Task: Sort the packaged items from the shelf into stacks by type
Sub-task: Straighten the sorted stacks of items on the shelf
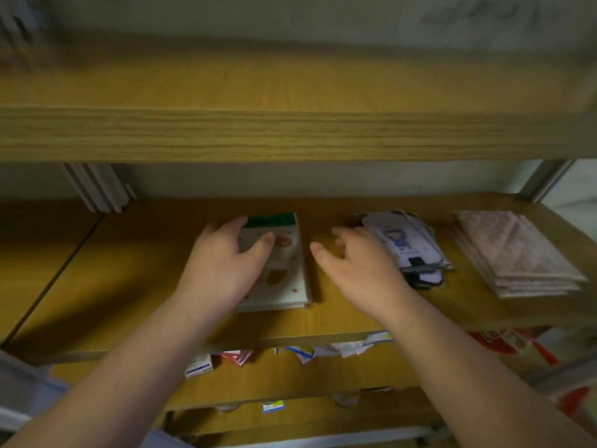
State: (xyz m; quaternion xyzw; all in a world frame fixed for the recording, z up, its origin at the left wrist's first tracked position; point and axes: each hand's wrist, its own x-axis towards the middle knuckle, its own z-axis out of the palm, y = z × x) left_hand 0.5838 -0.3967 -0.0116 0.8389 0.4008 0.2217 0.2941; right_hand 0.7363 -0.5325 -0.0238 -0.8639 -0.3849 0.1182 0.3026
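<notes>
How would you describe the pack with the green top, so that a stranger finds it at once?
Look at the middle wooden shelf. Three piles lie there; the green-topped pack crowns the leftmost, under the left hand. Only it has a green band; its neighbours are purple-printed and pinkish.

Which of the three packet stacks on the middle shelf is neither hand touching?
The pink stack at far right; both hands are at the other two stacks.

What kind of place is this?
Likely a shop stockroom or storage shelving: tiered yellow wooden shelves, flat stacks of printed packets and pinkish packets, loose small boxes on the shelf below.
</notes>
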